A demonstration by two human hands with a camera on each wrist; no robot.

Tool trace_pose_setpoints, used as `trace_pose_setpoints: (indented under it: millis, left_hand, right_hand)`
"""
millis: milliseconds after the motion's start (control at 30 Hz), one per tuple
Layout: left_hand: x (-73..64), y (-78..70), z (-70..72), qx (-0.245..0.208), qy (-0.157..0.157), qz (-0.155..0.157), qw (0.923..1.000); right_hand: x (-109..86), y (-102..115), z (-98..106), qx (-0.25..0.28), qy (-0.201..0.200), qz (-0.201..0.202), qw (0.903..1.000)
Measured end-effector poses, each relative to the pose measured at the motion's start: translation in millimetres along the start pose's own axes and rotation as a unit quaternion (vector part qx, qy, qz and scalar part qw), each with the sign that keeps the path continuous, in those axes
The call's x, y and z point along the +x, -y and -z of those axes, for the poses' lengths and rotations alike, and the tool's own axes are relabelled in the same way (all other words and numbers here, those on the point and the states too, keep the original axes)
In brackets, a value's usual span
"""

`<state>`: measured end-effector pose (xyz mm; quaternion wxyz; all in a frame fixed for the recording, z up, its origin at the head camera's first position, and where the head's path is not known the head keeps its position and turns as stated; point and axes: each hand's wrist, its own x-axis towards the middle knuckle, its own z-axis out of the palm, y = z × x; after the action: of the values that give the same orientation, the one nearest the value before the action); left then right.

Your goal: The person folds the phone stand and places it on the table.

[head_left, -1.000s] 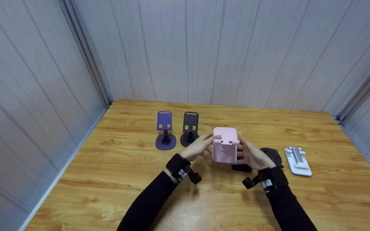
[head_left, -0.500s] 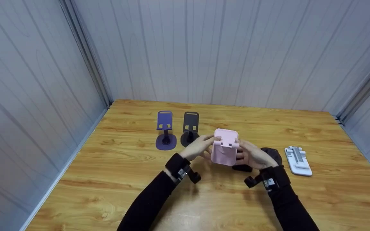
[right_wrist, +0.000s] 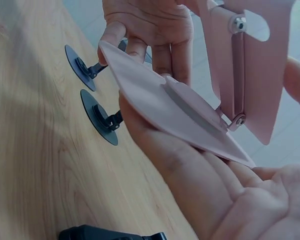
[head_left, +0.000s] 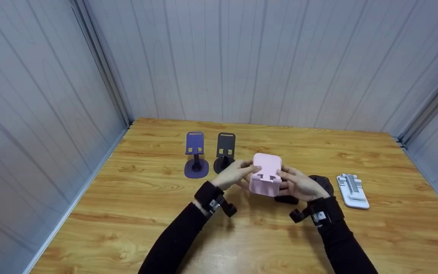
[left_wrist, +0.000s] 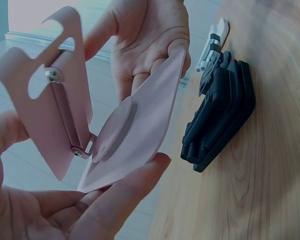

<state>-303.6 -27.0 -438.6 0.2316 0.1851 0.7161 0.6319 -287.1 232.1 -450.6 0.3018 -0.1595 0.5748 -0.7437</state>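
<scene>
A pink folding phone stand (head_left: pixel 267 164) is held above the table between both hands. My left hand (head_left: pixel 235 176) grips its left side, thumb on the upper plate and fingers under the base. On the opposite side my right hand (head_left: pixel 299 185) holds it the same way, thumb at the plate's edge. In the left wrist view the base plate (left_wrist: pixel 157 107) lies across the fingers, and the hinged arm (left_wrist: pixel 65 107) rises from a round disc to the cut-out plate. The right wrist view shows the plate (right_wrist: pixel 262 75) standing at an angle over the base.
A purple phone stand (head_left: pixel 195 142) and a black one (head_left: pixel 226 144) stand upright at the back left. Dark folded stands (head_left: pixel 323 183) lie partly hidden behind the right hand. Farther right is a folded white stand (head_left: pixel 357 196). Panelled walls (head_left: pixel 219 64) bound the table.
The pink stand has come slightly nearer and its upper plate has tilted, its hinged lower edge moving down toward the base. My right thumb has moved onto the plate's edge.
</scene>
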Motion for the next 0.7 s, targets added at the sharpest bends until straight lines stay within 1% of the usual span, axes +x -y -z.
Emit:
trace_pose_setpoints:
  millis: [167,333,500,700]
  left_hand:
    - [1.6,1.7,0.7,0.003,-0.002,0.001,1.0000]
    - [1.4,2.2,0.9,0.003,0.003,-0.001,1.0000]
    - [0.2,2.2,1.7,0.016,-0.009,-0.001,0.9998]
    - [0.6,2.5,1.6,-0.007,-0.012,0.002,0.9999]
  right_hand:
    - [0.5,-1.8,1.4,-0.014,0.003,0.006,0.9999]
    - [1.3,-3.3,2.7,-0.023,0.003,0.011,0.9997]
    - [1.8,-3.2,2.4,-0.026,0.011,0.012,0.9995]
    - [0.4,-1.9,3.3,-0.023,0.017,0.017,0.9994]
